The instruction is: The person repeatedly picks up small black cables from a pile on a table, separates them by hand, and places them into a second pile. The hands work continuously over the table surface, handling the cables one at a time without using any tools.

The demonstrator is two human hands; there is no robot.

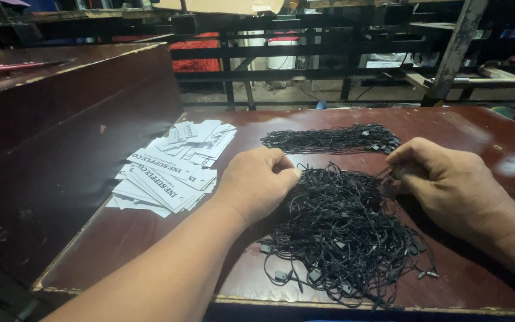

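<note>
Both hands on the tangled heap of black tag strings, mid-table. Left hand pinches strands at its left edge; right hand pinches strands at the right. Neater string bundle behind, white paper tags left.

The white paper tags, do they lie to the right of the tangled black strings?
No, the white paper tags lie left of the tangled black strings, beyond the left hand.

The surface is glossy dark-red lacquered wood, scuffed along its edges; the tangled strings look matt black cord; the tags are smooth white paper.
</note>
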